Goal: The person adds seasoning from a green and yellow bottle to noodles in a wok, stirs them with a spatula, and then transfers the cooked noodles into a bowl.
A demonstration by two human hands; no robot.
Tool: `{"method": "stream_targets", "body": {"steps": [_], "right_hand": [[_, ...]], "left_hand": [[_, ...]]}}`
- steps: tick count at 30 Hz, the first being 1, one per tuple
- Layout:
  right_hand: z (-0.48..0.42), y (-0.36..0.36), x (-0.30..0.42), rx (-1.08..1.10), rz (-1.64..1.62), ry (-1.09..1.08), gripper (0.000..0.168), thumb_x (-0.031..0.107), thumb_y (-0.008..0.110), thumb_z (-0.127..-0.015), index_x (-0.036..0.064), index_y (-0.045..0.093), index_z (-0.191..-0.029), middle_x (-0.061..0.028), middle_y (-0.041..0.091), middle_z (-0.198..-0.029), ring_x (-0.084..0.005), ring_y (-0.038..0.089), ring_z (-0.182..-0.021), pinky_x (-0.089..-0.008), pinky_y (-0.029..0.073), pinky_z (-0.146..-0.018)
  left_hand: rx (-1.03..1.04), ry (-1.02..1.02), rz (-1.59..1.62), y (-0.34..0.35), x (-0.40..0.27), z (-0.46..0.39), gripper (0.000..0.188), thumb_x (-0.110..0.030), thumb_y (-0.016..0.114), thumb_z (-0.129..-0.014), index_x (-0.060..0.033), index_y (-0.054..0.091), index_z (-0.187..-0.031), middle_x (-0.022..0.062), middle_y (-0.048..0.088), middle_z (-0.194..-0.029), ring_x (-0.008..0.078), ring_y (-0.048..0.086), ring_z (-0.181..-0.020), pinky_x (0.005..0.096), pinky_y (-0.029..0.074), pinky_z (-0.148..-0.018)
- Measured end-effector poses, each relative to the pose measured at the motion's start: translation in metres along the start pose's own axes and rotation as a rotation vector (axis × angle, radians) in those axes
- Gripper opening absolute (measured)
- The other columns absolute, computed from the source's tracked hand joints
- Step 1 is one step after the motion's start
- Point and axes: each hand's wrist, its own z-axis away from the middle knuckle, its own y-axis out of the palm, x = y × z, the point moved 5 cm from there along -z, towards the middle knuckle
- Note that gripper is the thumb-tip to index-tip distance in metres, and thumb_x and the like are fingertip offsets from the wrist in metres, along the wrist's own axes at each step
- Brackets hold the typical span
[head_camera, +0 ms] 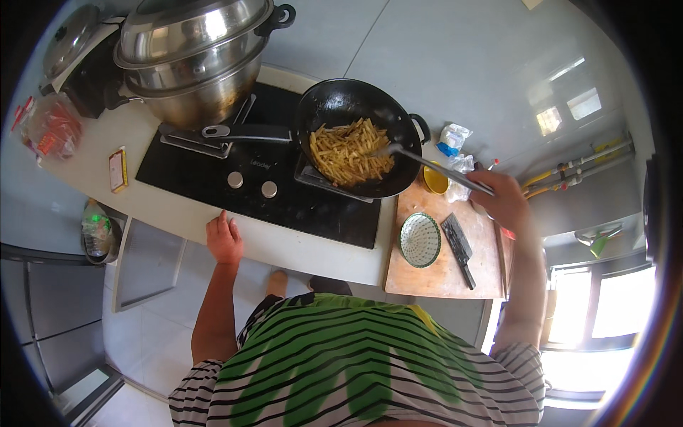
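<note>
My right hand [500,198] grips the handle of a long metal cooking spatula [438,168]. The spatula's blurred head rests among potato-like strips [349,152] in a black wok [368,99]. The wok sits on the right burner of a black gas hob [256,160], its long handle [256,133] pointing left. My left hand [223,237] holds nothing; its fingers are partly spread at the counter's front edge, below the two hob knobs [252,184].
Stacked steel pots [195,69] stand on the left burner. A wooden board [427,283] at right holds a patterned bowl [420,240], a cleaver [458,243] and a yellow bowl [435,180]. Plastic bags [456,141] lie behind it. A phone-like object [118,169] lies at left.
</note>
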Motion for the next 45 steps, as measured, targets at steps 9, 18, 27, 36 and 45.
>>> {"method": "stream_targets", "body": {"steps": [9, 18, 27, 36, 45], "right_hand": [[0.003, 0.052, -0.013, -0.053, 0.007, 0.038, 0.032, 0.008, 0.065, -0.078, 0.005, 0.063, -0.11, -0.0122, 0.068, -0.088, -0.0193, 0.065, -0.08, -0.031, 0.049, -0.073], [-0.096, 0.086, -0.027, -0.249, -0.553, 0.25, 0.032, 0.012, 0.064, -0.079, 0.001, 0.062, -0.109, -0.0106, 0.064, -0.078, -0.016, 0.06, -0.071, -0.0297, 0.047, -0.065], [-0.025, 0.022, -0.003, -0.023, -0.246, 0.078, 0.033, 0.01, 0.065, -0.076, 0.001, 0.063, -0.107, -0.0069, 0.062, -0.076, -0.0107, 0.056, -0.07, -0.0271, 0.045, -0.064], [0.022, 0.053, 0.008, 0.21, -0.375, 0.25, 0.031, 0.007, 0.064, -0.079, 0.004, 0.062, -0.11, -0.003, 0.063, -0.083, -0.0083, 0.057, -0.072, -0.0241, 0.045, -0.061], [-0.007, 0.157, 0.036, -0.06, -1.653, 0.653, 0.028, 0.01, 0.054, -0.089, 0.004, 0.046, -0.115, -0.0022, 0.045, -0.068, -0.006, 0.034, -0.047, -0.0213, 0.025, -0.039]], "left_hand": [[0.004, 0.007, -0.003, -0.005, -0.004, -0.002, 0.032, -0.012, 0.06, -0.084, -0.0045, 0.053, -0.114, 0.0115, 0.056, -0.095, 0.0322, 0.053, -0.088, 0.0416, 0.047, -0.073], [-0.002, -0.002, -0.016, -0.008, -0.001, -0.005, 0.03, -0.011, 0.06, -0.083, -0.0053, 0.054, -0.112, 0.011, 0.056, -0.093, 0.0317, 0.053, -0.086, 0.0415, 0.047, -0.071], [-0.01, 0.001, 0.013, -0.004, 0.002, -0.003, 0.031, -0.008, 0.06, -0.083, -0.0049, 0.053, -0.113, 0.0116, 0.055, -0.093, 0.0324, 0.053, -0.085, 0.042, 0.047, -0.071], [-0.019, 0.0, 0.03, -0.009, -0.004, -0.007, 0.03, -0.008, 0.06, -0.083, -0.0043, 0.054, -0.112, 0.0114, 0.055, -0.092, 0.0319, 0.053, -0.085, 0.0419, 0.047, -0.071], [-0.013, -0.005, 0.033, -0.009, -0.001, -0.005, 0.03, -0.008, 0.059, -0.083, -0.0042, 0.054, -0.113, 0.0116, 0.056, -0.092, 0.0321, 0.054, -0.085, 0.0417, 0.047, -0.071]]}}
